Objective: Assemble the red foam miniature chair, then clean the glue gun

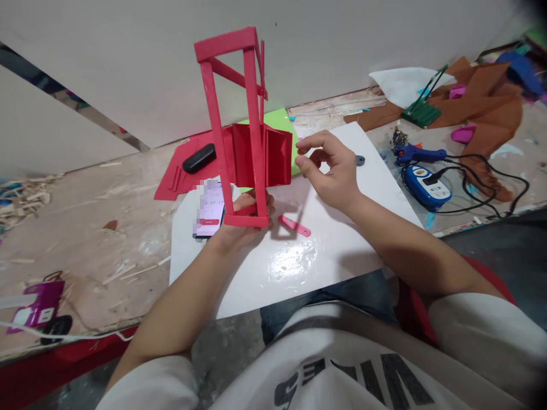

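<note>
My left hand (252,213) is closed round the lower end of a tall red frame model (217,131), which looks made of folded card or foam strips. The frame stands up from my hand, leaning slightly, and a folded red panel (280,156) juts from its right side. Just right of that panel is my right hand (329,168), its thumb and forefinger curved with a gap between the tips and nothing visible in them. Below on the white board (256,285) lies a slim pink tool (294,225), possibly a small cutter. A grey piece (360,160) shows partly behind my right hand.
Left of the frame lie a phone (209,208) showing a timer, a black case-like object (199,158) and red sheets (168,179). At right are a blue glue gun (421,154), a blue power box (427,188), cables and brown scraps (487,108). A wall (128,68) rises behind.
</note>
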The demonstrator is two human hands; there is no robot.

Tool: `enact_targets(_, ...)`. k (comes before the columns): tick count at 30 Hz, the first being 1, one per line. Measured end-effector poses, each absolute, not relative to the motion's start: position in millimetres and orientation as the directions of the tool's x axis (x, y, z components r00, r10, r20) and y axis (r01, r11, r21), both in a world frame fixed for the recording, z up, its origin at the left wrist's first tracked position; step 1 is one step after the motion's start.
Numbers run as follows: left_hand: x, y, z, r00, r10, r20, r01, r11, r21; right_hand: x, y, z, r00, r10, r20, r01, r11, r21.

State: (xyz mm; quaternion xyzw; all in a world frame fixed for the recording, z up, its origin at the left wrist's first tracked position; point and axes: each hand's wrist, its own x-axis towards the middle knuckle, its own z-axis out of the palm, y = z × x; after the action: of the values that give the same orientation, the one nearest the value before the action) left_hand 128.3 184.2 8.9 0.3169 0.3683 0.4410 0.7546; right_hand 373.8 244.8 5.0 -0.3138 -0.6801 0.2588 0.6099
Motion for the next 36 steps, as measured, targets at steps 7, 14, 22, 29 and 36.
enact_targets(7,136,182,8,0.21,0.938,-0.277,-0.418,0.342,0.842,376,256,-2,-0.001,0.834,0.552,0.081,0.55,-0.831)
enact_targets(14,135,184,4,0.198,0.933,-0.302,-0.442,0.36,0.821,379,259,-5,0.032,0.84,0.541,0.065,0.539,-0.84)
enact_targets(22,130,187,-1,0.209,0.933,-0.294,-0.427,0.358,0.83,372,247,8,0.021,0.818,0.575,0.041,0.574,-0.818)
enact_targets(29,130,186,-3,0.231,0.926,-0.3,-0.438,0.374,0.818,380,236,3,-0.148,0.574,0.805,0.234,0.811,-0.536)
enact_targets(36,134,188,-4,0.23,0.919,-0.321,-0.414,0.391,0.822,429,319,-28,0.164,0.8,0.577,0.6,0.384,-0.702)
